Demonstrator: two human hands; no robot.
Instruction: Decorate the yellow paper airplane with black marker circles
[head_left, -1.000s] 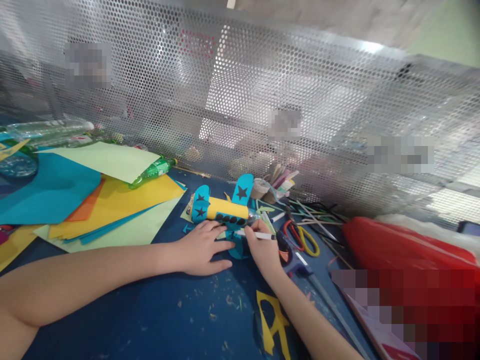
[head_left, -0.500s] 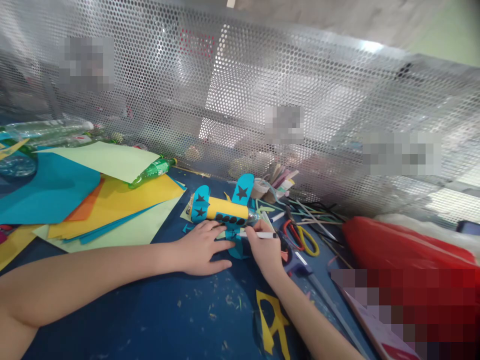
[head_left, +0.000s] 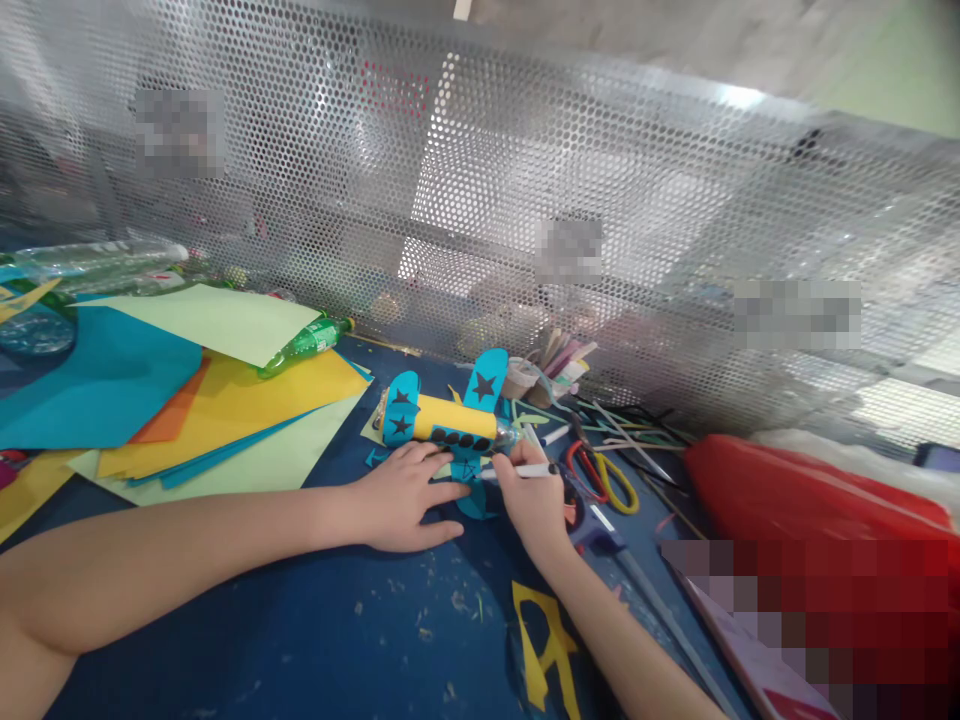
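A toy plane [head_left: 454,417] made from a bottle wrapped in yellow paper lies in front of me, with blue paper wings and tail. Black stars mark the far wing [head_left: 487,380] and the tail, and black ovals run along its body. My left hand [head_left: 412,497] is spread flat on the table, its fingertips at the near wing's edge. In my right hand [head_left: 531,498] is a white marker pen [head_left: 534,470] with a black end, its tip at the near wing [head_left: 480,503]. A star outline in thin dark lines shows there.
Red-and-yellow-handled scissors [head_left: 604,475] and a dark blue glue gun [head_left: 598,527] lie right of my right hand. Coloured paper sheets [head_left: 247,400] and a green bottle [head_left: 307,342] are at left. A perforated metal screen [head_left: 480,180] stands behind; a red bag [head_left: 795,500] sits at right.
The marker pen has shifted slightly with my right hand, and more lines of the star outline show on the near wing. My left hand stays in place.
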